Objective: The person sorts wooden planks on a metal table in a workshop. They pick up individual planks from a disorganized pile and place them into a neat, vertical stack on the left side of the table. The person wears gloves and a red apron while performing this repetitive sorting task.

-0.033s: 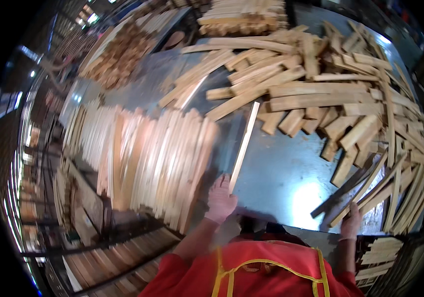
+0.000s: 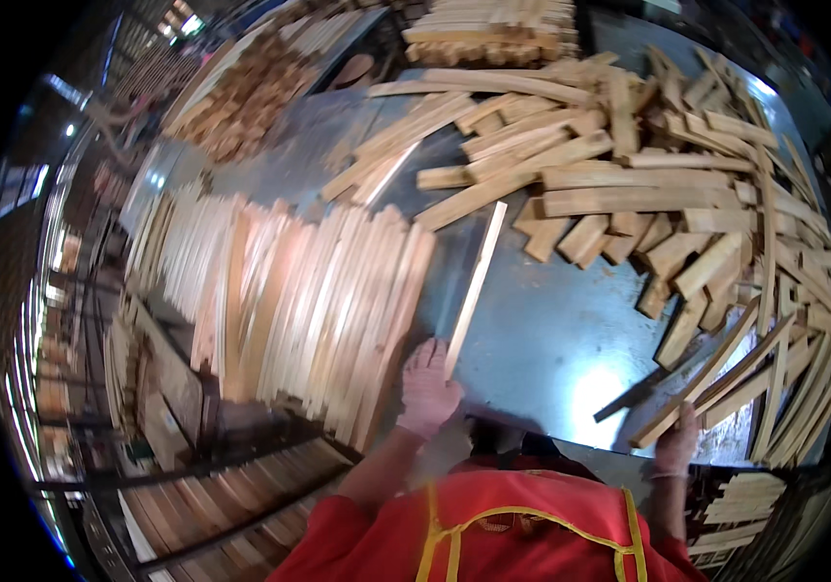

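Strip (image 2: 476, 291), pale and narrow, reaches far and slightly right from the left hand (image 2: 431, 390) in the head view, over the bare part of the table (image 2: 537, 325) between the stack (image 2: 343, 310) on the left and the pile (image 2: 643, 199) on the right. The left forearm slants far and right from the near edge; the hand lies back upward, fingers pointing far and curled, with the near end of the strip closed in at the thumb side. Its palm is hidden. On the right, the right hand (image 2: 675, 441) stands at the table's near edge, its forearm running almost straight far from the sleeve. Its fingers bend over a stick (image 2: 712, 355) close to the near end, closed on it; the thumb's place I cannot tell. The stick slants far and right toward the pile.
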Motion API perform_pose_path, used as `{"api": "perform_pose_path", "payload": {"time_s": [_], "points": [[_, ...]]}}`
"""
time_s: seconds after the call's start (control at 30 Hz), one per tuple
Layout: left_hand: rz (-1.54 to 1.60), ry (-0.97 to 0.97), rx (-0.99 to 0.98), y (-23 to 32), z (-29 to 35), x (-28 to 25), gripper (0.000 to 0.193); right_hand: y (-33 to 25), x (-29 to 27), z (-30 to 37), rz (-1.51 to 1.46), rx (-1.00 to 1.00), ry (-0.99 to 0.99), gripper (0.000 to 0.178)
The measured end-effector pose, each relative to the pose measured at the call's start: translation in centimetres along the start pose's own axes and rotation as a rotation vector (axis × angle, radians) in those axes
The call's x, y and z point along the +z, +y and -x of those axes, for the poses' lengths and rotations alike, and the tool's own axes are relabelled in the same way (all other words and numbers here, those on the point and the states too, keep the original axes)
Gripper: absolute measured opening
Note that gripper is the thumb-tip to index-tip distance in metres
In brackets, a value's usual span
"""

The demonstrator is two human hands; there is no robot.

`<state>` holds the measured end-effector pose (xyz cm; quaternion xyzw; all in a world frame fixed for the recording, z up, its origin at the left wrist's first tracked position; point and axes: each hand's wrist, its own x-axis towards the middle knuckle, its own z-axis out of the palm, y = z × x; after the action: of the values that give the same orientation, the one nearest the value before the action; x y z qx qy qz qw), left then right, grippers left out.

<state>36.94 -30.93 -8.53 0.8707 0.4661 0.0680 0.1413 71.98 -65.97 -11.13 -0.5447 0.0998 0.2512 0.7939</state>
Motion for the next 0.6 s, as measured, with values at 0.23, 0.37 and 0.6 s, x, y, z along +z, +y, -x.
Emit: {"api": "perform_pose_path", "payload": {"time_s": [0.23,0.37,0.6], "points": [[-0.334,0.03,-0.042,-9.4,5.1,-3.4,0.073,10.5,14.5,10.9,0.303,-0.154,-0.425,0.042],[0.451,-0.418,-0.014,-4.9,4.0,-5.8,0.077,15.5,19.3,14.0,0.295,0.215,-0.649,0.042],[0.391,-0.39,-0.362,-1.9,0.9,-4.9,0.079,20.0,24.7,19.2,1.001,0.32,-1.279,0.057]]}}
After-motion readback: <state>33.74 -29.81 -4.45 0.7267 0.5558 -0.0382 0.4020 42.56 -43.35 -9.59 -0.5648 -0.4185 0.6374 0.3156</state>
